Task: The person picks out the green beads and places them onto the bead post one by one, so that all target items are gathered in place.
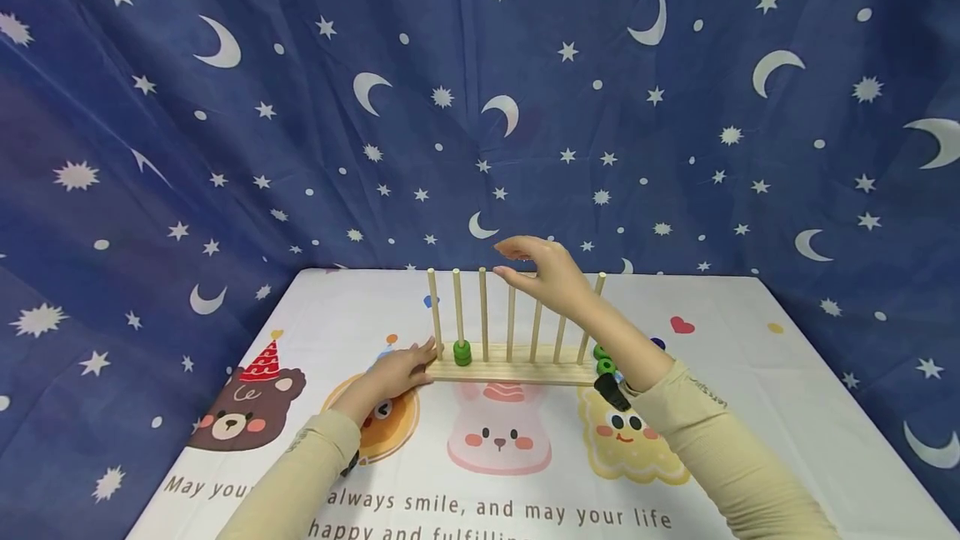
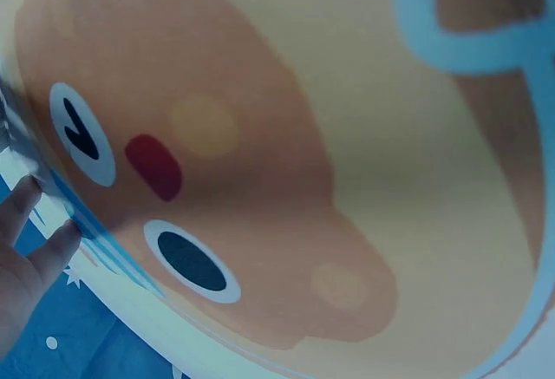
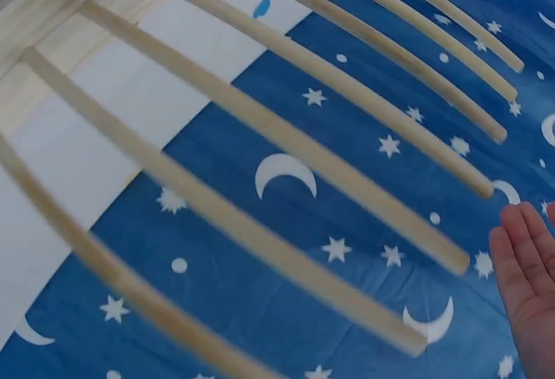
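A wooden peg stand (image 1: 517,372), a flat board with several upright pegs, is on the table. Green beads (image 1: 462,353) sit low on its second peg from the left. My left hand (image 1: 395,372) grips the board's left end, thumb by the front edge and fingers toward the back. Raised at peg-top height, my right hand (image 1: 546,273) has its thumb and fingers apart, with nothing visible between them. In the right wrist view, the straight fingers (image 3: 527,253) are beside the tips of the bare pegs (image 3: 295,149).
Loose green beads (image 1: 606,367) lie by the board's right end, partly behind the right forearm, with a dark blue bead (image 1: 657,343) beyond them. A white printed cloth (image 1: 525,432) covers the table. Behind it hangs a blue star-and-moon curtain (image 1: 450,148).
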The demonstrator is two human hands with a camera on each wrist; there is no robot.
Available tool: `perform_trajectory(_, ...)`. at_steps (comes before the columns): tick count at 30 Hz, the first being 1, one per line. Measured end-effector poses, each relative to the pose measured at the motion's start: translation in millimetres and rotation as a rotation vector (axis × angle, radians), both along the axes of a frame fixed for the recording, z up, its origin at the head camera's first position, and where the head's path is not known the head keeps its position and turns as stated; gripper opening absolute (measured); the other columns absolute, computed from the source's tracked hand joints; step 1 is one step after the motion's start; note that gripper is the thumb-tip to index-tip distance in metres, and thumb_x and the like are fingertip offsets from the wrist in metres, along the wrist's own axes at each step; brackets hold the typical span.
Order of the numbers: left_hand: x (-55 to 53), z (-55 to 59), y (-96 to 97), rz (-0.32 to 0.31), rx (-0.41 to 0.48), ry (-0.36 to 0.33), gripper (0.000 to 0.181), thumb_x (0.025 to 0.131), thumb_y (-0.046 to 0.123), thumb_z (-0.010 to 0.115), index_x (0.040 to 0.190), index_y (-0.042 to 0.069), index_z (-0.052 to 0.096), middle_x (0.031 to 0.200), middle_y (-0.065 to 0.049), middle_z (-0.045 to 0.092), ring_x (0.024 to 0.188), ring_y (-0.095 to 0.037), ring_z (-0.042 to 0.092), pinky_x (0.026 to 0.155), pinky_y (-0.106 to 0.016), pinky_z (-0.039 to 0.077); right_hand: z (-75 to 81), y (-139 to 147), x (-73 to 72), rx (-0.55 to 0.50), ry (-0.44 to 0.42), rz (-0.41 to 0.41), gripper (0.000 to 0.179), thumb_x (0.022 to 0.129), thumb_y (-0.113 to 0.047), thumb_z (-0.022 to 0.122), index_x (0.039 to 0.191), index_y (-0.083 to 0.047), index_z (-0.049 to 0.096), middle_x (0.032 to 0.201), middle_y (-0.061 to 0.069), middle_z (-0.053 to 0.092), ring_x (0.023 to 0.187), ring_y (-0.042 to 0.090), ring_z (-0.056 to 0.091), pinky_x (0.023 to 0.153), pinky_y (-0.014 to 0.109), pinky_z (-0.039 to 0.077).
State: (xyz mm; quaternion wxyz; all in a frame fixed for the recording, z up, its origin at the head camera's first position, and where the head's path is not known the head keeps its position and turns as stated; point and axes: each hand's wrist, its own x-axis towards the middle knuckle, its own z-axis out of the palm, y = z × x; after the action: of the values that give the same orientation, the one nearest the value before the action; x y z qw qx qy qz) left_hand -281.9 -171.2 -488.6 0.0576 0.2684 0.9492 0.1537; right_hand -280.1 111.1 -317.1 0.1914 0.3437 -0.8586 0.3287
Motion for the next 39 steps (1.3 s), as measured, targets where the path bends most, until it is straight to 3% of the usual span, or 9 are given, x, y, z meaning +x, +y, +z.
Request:
perform_trajectory(9,4.3,-3.1,-0.6,0.005,0.017,-0.008,0.053,0.092,0.025,0.059,0.139,0.005,0.046,0.148,-0.018,0.036,0.125,-0.051,0.043,0.101,-0.058,0.039,-9.1,52.5,20.0,-0.1,0.066,-0.123,0.031,0.085,-0.011,0.07,0.114,-0.002,0.064,0.11,0.015,0.069,0.1,0.028,0.066,0.087,0.042,0.053)
perform_trajectory(15,5.6,0.3,0.3,0.014,0.032,-0.055,0.053,0.093,0.025,0.058,0.14,0.004,0.045,0.149,-0.018,0.033,0.13,-0.049,0.038,0.103,-0.062,0.034,-27.0,95.7,28.8,-0.14,0.074,-0.254,0.026,0.084,-0.005,0.069,0.109,0.001,0.066,0.105,0.017,0.07,0.095,0.03,0.066,0.088,0.011,0.047)
perform_trajectory(17,5.9,1.0,0.4,0.021,0.035,-0.075,0.053,0.093,0.024,0.057,0.141,0.004,0.044,0.15,-0.017,0.032,0.131,-0.048,0.036,0.103,-0.064,0.032,-34.8,108.3,31.6,-0.111,0.052,-0.297,0.025,0.085,-0.005,0.068,0.109,0.001,0.065,0.104,0.018,0.069,0.094,0.031,0.066,0.088,0.016,0.049)
perform_trajectory(22,5.7,1.2,0.3,0.012,0.039,-0.071,0.053,0.094,0.024,0.055,0.141,0.004,0.042,0.151,-0.018,0.031,0.131,-0.05,0.035,0.103,-0.065,0.031,-54.4,134.2,37.6,-0.037,0.0,-0.359,0.026,0.085,-0.007,0.068,0.109,0.003,0.064,0.104,0.022,0.068,0.093,0.036,0.064,0.078,0.05,0.053)
perform_trajectory(30,6.6,-0.5,-0.2,0.024,0.039,-0.07,0.053,0.094,0.024,0.056,0.142,0.005,0.042,0.151,-0.017,0.031,0.132,-0.049,0.035,0.103,-0.065,0.031,-78.3,157.7,41.8,0.014,-0.027,-0.411,0.026,0.084,-0.007,0.069,0.108,0.004,0.065,0.105,0.022,0.068,0.093,0.036,0.064,0.08,0.045,0.052)
perform_trajectory(39,6.5,-1.6,0.0,0.029,0.03,-0.08,0.053,0.095,0.025,0.055,0.143,0.007,0.041,0.152,-0.016,0.029,0.136,-0.045,0.031,0.105,-0.067,0.026,-110.3,180.1,45.8,0.087,-0.104,-0.412,0.028,0.084,-0.006,0.068,0.109,0.006,0.064,0.103,0.025,0.067,0.093,0.041,0.063,0.079,0.055,0.051)
